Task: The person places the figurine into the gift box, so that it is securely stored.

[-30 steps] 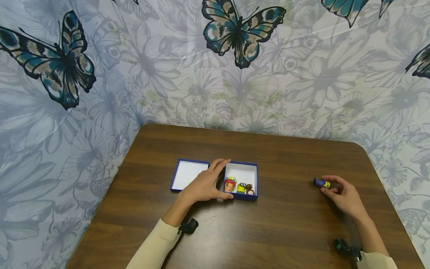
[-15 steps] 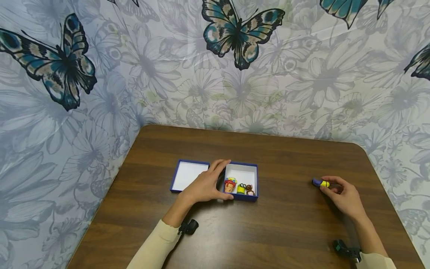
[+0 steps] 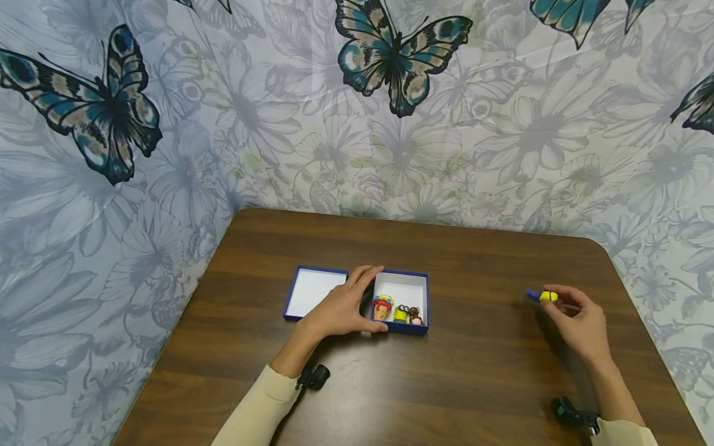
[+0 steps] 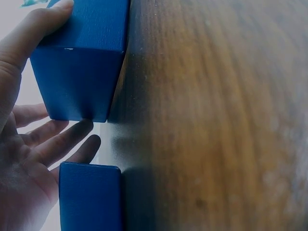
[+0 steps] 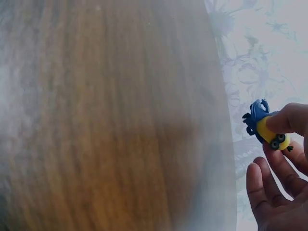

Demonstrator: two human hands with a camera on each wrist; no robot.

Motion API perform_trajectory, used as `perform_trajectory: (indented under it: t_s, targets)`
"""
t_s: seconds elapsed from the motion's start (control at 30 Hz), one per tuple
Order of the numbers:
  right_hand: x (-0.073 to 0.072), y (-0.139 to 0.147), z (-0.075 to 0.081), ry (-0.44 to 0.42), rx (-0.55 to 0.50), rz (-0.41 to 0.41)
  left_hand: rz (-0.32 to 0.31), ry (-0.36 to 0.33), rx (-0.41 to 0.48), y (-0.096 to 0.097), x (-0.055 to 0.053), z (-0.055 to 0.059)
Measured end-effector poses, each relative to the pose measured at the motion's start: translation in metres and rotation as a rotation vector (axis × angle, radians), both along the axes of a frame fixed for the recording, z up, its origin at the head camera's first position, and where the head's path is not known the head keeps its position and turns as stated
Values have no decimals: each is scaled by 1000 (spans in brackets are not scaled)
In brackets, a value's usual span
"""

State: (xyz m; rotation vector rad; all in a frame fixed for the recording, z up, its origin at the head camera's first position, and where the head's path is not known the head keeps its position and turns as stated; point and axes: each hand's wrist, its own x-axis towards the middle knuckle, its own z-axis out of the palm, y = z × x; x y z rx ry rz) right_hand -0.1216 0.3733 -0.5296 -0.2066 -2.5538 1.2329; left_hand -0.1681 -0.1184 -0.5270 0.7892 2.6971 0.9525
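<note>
My left hand (image 3: 339,306) grips the left end of a blue box (image 3: 400,331) with a white inside, its thumb on the near wall and fingers at the far corner. Inside the box, along its near side, lie a red-and-tan figurine (image 3: 382,308), a yellow-green figurine (image 3: 401,313) and a small brown figurine (image 3: 415,316). At the right of the table, my right hand (image 3: 581,321) pinches a yellow-and-blue minion figurine (image 3: 549,296) between thumb and fingers. In the right wrist view the minion figurine (image 5: 265,126) shows goggle eyes, held above the table.
The blue-edged lid (image 3: 318,291), white inside, lies left of the box, partly behind my left hand. Both stand on a brown wooden table (image 3: 474,371). A butterfly-patterned cloth (image 3: 268,111) hangs behind the table's far edge.
My right hand has moved slightly right and up, turning the minion figurine so more of its yellow part shows. The left hand and the box keep their place.
</note>
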Motion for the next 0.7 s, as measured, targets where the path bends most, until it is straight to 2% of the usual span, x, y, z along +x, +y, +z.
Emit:
perform_trajectory:
  t_s: [0.47,0.7]
  targets:
    - [-5,-8,0,47,-79,-49,2,-3,12,-1,1,1]
    - [-7,-14,4,105,-118,-114,1,-5,4,-2,1,2]
